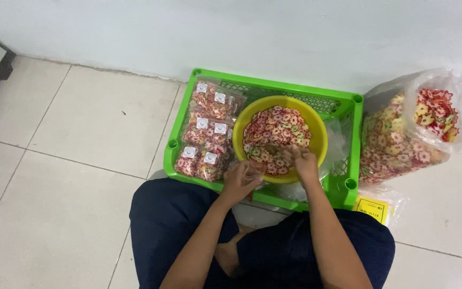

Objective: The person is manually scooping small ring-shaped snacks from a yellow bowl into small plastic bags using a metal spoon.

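Crate before my knees, by the wall

In the crate (274,90), packets (205,131) lie left and the bowl (316,120) right; my left hand (240,181) and right hand (303,160) meet at its near rim, the big bag (397,134) outside right.

Dark navy trousers, arms bare w/ no sleeves showing.

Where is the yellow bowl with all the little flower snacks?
The yellow bowl sits in the green crate by the wall, right of the stacked small packets, in front of both hands.
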